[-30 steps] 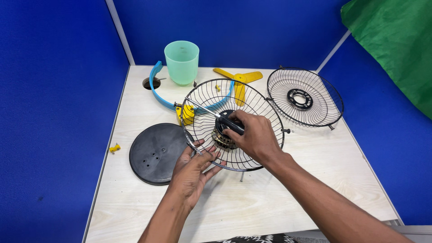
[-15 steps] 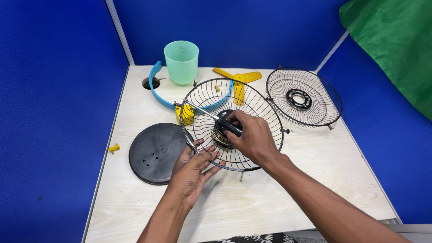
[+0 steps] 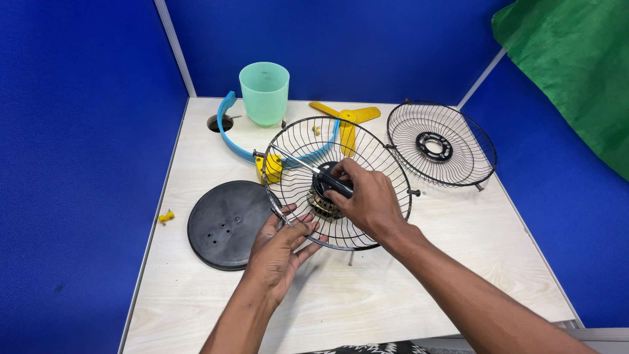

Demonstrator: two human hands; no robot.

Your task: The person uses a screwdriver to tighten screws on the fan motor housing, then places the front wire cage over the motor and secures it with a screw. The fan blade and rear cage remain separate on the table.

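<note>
Black wire guard [image 3: 367,141], dished and tilted, stands at the centre of the pale worktop [image 3: 458,262], with a motor [image 3: 321,202] seated at its hub. Right hand [image 3: 367,200]: grip clamped on the black handle of a screwdriver [image 3: 314,172], whose shaft runs toward 10 o'clock across the wires. Left hand [image 3: 278,246]: at 7 o'clock of the guard, fingers closed lightly on its lower rim, palm partly over a black round base [image 3: 226,223]. Second guard [image 3: 439,144] at 2 o'clock, well apart. Green cup [image 3: 264,92] at 11 o'clock, beside a blue curved band [image 3: 229,131] and a hole in the worktop. Yellow blade [image 3: 346,121] at 12 o'clock behind the guard; yellow bracket [image 3: 272,168] touching the guard's left rim; small yellow clip [image 3: 166,216] at 9 o'clock, near the edge. Risk, as judged: the tilted guard could rock or slip under tool pressure, since only one hand steadies it; the tip could skid off into the windings or fingers; loose small parts could roll off.
</note>
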